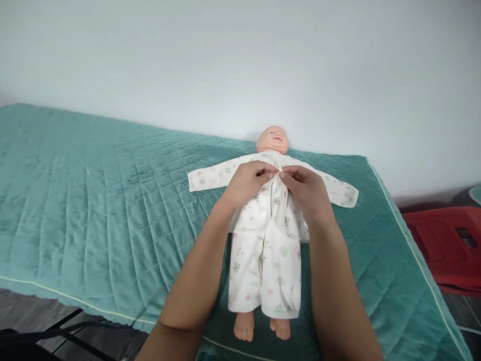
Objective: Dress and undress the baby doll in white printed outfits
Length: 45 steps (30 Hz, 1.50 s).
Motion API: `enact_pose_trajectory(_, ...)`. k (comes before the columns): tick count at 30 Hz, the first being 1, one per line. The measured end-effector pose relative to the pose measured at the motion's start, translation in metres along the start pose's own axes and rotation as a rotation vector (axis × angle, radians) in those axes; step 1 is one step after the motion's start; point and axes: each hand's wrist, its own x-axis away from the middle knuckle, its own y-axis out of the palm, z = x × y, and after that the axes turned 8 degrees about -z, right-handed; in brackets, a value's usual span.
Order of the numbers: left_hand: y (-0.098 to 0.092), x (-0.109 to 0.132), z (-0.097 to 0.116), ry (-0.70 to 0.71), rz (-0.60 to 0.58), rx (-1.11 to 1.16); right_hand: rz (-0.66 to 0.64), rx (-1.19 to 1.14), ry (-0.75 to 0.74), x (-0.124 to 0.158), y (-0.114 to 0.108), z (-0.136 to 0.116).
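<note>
Left hand point(252, 181) and right hand point(305, 188) meet at the upper chest of a white, long-sleeved fabric top point(276, 201) printed with small animal figures. I read the left hand as nearly closed, thumb and fingers drawn together on the fabric at the front opening. The right hand is likewise drawn in, thumb and fingertips pinching a narrow fold of the front edge just beside the left fingertips. The fingertips partly hide the spot where the edges meet.

The top is on a pale pink, smooth-headed baby doll point(272, 140), which lies on its back with the head at the far end. Both sleeves extend outward to the sides. Below the top, matching white printed fabric trousers point(280, 281) cover the legs, and two bare pink feet point(244, 327) project from the cuffs, toward my viewpoint.

Beneath the doll I see a teal-green, quilted plush cover point(112, 210) with pale piping along its edges. A plain, pale grey wall point(225, 60) stands behind it. Beside the right edge is a red, plastic-looking object point(436, 245); at lower left, thin black tubes point(65, 331) cross above a dark grey floor point(22, 305).
</note>
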Motion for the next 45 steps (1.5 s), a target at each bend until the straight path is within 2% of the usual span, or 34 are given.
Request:
enact_pose_trajectory(3,-0.004,0.001,-0.006,-0.033,-0.027,0.156,-0.007,0.079,-0.008,0.003,0.005,-0.007)
enact_pose_trajectory(7,-0.005,-0.001,-0.014,-0.008,-0.011,0.286,-0.018,0.128,0.000,0.006,0.009,-0.010)
enact_pose_trajectory(13,-0.003,-0.002,-0.017,-0.019,0.015,0.388,-0.075,0.118,0.023,0.006,0.010,-0.007)
enact_pose_trajectory(25,-0.008,-0.001,-0.021,-0.024,-0.057,0.562,-0.140,0.131,-0.005,0.000,0.011,0.002)
enact_pose_trajectory(45,-0.006,-0.002,-0.019,-0.058,-0.004,0.528,-0.090,0.301,-0.034,0.007,0.018,-0.004)
